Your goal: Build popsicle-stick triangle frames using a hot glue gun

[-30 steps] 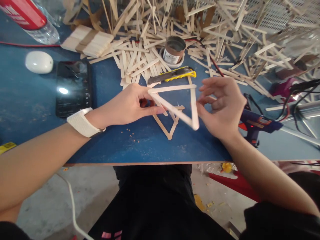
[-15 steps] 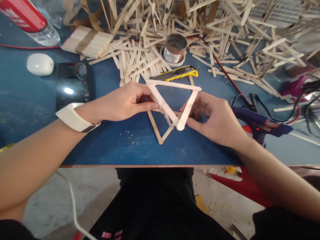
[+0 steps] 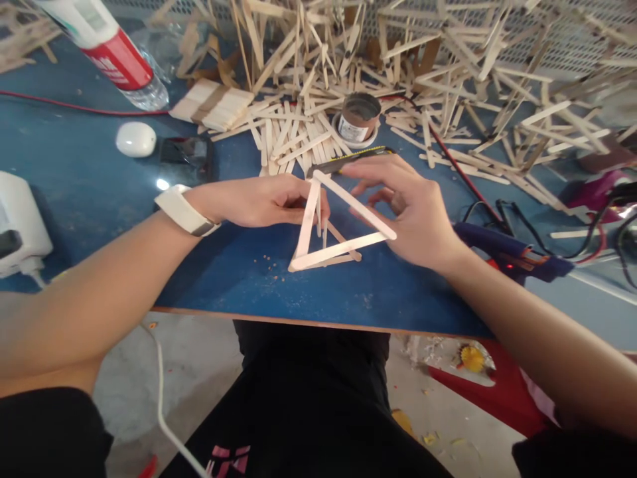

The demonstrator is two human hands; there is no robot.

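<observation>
The left hand point(image 3: 286, 202) has its grip closed on the stick frame point(image 3: 343, 249), near its upper left corner; this frame is above the middle of the bench point(image 3: 219, 279), near the front edge, with one flat triangle turned to the viewer and further sticks behind it; if its lower corners touch the bench, I cannot tell; the right hand point(image 3: 415, 216) is just beside the right corner, its fingers curved and parted from the thumb; whether it touches the wood is not clear; the utility knife point(image 3: 348, 159) lies behind this hand, partly covered; toward the back edge there are a brown cup point(image 3: 359, 119) and many loose sticks point(image 3: 293, 139); the blue glue gun point(image 3: 512, 252) is to the right of the right hand, toward the bench's right side.
</observation>
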